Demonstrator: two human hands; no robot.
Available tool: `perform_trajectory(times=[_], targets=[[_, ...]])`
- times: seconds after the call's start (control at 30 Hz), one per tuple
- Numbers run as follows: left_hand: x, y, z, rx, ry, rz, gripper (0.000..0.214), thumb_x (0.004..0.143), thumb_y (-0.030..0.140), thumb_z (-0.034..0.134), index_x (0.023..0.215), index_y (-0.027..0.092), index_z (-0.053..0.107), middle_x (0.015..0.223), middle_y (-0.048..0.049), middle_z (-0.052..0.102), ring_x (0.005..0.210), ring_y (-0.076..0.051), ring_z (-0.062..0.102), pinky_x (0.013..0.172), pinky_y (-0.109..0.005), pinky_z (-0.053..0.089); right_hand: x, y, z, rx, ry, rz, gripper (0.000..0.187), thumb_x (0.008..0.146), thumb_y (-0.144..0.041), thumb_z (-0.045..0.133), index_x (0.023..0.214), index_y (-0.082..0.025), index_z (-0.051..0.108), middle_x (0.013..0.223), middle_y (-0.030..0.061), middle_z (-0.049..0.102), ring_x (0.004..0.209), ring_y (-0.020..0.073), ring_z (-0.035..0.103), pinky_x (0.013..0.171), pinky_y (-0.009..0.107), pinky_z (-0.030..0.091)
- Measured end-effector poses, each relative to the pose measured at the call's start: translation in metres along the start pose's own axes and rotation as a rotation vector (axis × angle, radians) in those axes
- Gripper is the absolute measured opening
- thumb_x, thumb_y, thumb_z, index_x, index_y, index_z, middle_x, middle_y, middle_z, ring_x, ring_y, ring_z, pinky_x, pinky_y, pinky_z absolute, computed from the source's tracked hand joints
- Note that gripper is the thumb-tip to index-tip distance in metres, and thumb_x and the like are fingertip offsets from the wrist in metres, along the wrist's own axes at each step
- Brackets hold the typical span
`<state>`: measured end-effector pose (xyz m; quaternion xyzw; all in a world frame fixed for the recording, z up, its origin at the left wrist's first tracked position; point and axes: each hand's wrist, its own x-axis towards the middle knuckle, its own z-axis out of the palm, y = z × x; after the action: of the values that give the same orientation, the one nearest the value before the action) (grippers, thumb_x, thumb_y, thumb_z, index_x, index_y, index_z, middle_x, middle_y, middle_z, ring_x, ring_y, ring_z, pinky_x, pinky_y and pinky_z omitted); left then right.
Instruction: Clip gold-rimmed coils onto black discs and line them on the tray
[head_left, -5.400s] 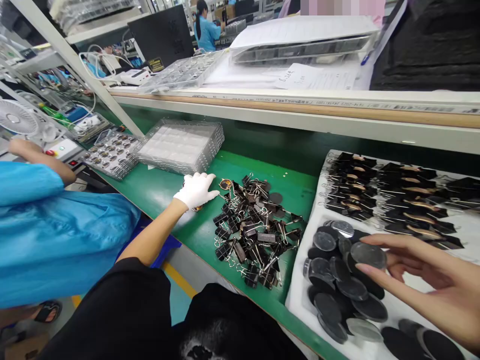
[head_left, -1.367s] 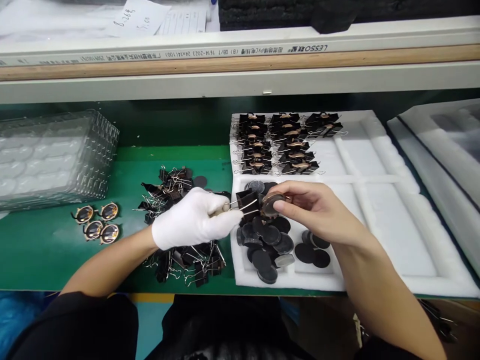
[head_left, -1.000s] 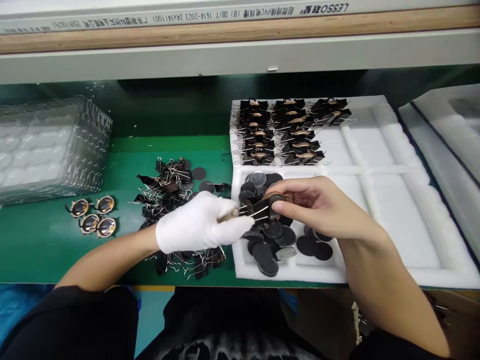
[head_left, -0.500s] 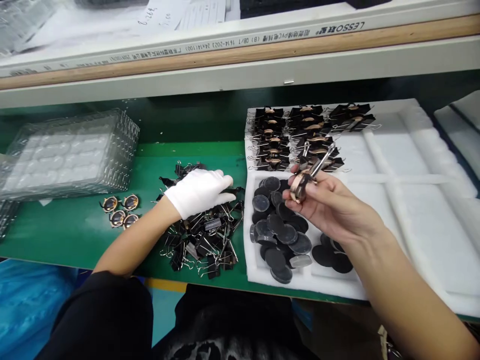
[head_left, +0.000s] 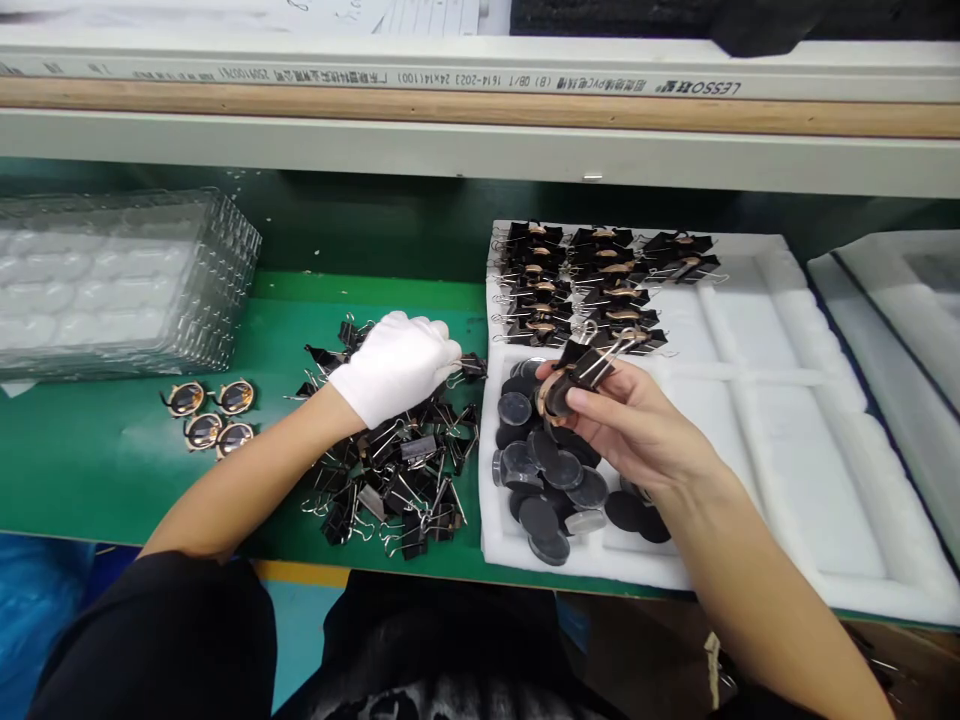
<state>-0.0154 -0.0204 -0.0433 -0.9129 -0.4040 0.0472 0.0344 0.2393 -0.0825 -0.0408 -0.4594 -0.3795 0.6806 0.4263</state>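
Observation:
My left hand (head_left: 395, 362), in a white glove, rests curled on top of a heap of loose black binder clips (head_left: 397, 470) on the green bench; whether a clip is in its fingers is hidden. My bare right hand (head_left: 630, 420) holds a round disc assembly with one black binder clip (head_left: 574, 375) clamped on it, above a pile of dark round discs (head_left: 551, 475) in the white foam tray (head_left: 757, 420). Rows of clipped assemblies (head_left: 592, 285) fill the tray's far left corner.
Several gold-rimmed round parts (head_left: 210, 415) lie on the green bench (head_left: 112, 460) at left. A stack of clear blister trays (head_left: 112, 285) stands behind them. A shelf rail (head_left: 480, 120) runs overhead. Another foam tray (head_left: 900, 310) sits at far right.
My left hand let go of the clip's handles and moved left onto the clip heap. My right hand now carries the clipped disc alone, turned above the disc pile.

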Motion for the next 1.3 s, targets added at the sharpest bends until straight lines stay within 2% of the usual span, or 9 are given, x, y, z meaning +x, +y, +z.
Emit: perform_trajectory(times=[0.13,0.23,0.33,0.47,0.53,0.67,0.77,1.03,1.3], targets=[[-0.006,0.000,-0.010,-0.072,0.035,-0.067,0.050,0.107,0.042,0.036,0.088,0.014,0.072,0.073,-0.0098,0.069,0.066,-0.022,0.064,0.065,-0.032,0.035,-0.002,-0.003,-0.001,-0.049,-0.030,-0.049,0.037,0.071,-0.043,0.093,0.097,-0.025,0.074,0.091,0.0030,0.076,0.075,0.0187,0.071,0.069,0.034,0.062],[-0.012,0.006,-0.021,-0.351,0.065,-0.015,0.050,0.107,0.044,0.035,0.083,0.017,0.070,0.064,-0.0024,0.062,0.056,-0.015,0.054,0.061,-0.029,0.034,-0.004,-0.001,0.001,-0.111,-0.084,-0.058,0.051,0.074,-0.042,0.092,0.118,-0.025,0.072,0.088,0.0029,0.077,0.076,0.0198,0.072,0.074,0.037,0.063],[-0.019,0.018,-0.033,-0.691,0.047,0.052,0.050,0.105,0.043,0.039,0.067,0.018,0.059,0.053,0.0037,0.049,0.050,-0.010,0.041,0.058,-0.027,0.032,-0.006,0.004,0.004,-0.098,-0.112,-0.079,0.044,0.071,-0.041,0.094,0.106,-0.025,0.072,0.099,0.0046,0.080,0.077,0.0206,0.074,0.075,0.037,0.064],[-0.024,0.029,-0.038,-0.855,0.055,0.064,0.056,0.106,0.045,0.031,0.059,0.019,0.048,0.051,0.0036,0.044,0.049,-0.009,0.040,0.058,-0.027,0.034,-0.008,0.010,0.005,-0.032,-0.121,-0.076,0.042,0.067,-0.040,0.096,0.093,-0.023,0.069,0.087,0.0028,0.080,0.068,0.0187,0.074,0.069,0.034,0.064],[-0.025,0.032,-0.038,-0.845,0.045,0.066,0.055,0.104,0.050,0.031,0.060,0.020,0.046,0.052,0.0030,0.045,0.049,-0.010,0.039,0.056,-0.028,0.033,-0.008,0.011,0.005,-0.019,-0.116,-0.067,0.042,0.066,-0.038,0.097,0.092,-0.023,0.069,0.086,0.0024,0.080,0.067,0.0177,0.075,0.068,0.031,0.064],[-0.024,0.039,-0.039,-0.650,0.039,-0.132,0.061,0.084,0.072,0.055,0.054,0.022,0.035,0.045,0.0046,0.032,0.043,-0.010,0.030,0.049,-0.029,0.024,-0.008,0.010,0.007,-0.032,-0.064,-0.060,0.042,0.064,-0.038,0.098,0.089,-0.022,0.069,0.086,0.0026,0.080,0.072,0.0184,0.075,0.070,0.030,0.063],[-0.024,0.044,-0.038,-0.552,0.065,-0.156,0.066,0.082,0.078,0.053,0.053,0.022,0.033,0.044,0.0036,0.032,0.043,-0.011,0.031,0.050,-0.029,0.023,-0.007,0.010,0.008,-0.022,-0.041,-0.061,0.041,0.063,-0.035,0.099,0.088,-0.022,0.069,0.086,0.0017,0.080,0.072,0.0166,0.075,0.070,0.028,0.062],[-0.025,0.045,-0.029,-0.453,0.223,-0.057,0.060,0.081,0.073,0.057,0.057,0.021,0.039,0.044,0.0041,0.040,0.040,-0.010,0.035,0.048,-0.026,0.021,-0.006,0.011,0.005,0.005,-0.061,-0.094,0.038,0.063,-0.033,0.099,0.088,-0.022,0.073,0.081,0.0014,0.078,0.071,0.0168,0.074,0.067,0.027,0.061],[-0.022,0.051,-0.018,-0.617,0.406,-0.087,0.054,0.081,0.052,0.062,0.056,0.021,0.026,0.046,0.0080,0.024,0.044,-0.006,0.020,0.046,-0.025,0.018,-0.008,0.009,0.007,0.022,-0.059,-0.082,0.037,0.066,-0.035,0.097,0.093,-0.025,0.073,0.079,-0.0003,0.075,0.064,0.0165,0.070,0.067,0.032,0.062]])
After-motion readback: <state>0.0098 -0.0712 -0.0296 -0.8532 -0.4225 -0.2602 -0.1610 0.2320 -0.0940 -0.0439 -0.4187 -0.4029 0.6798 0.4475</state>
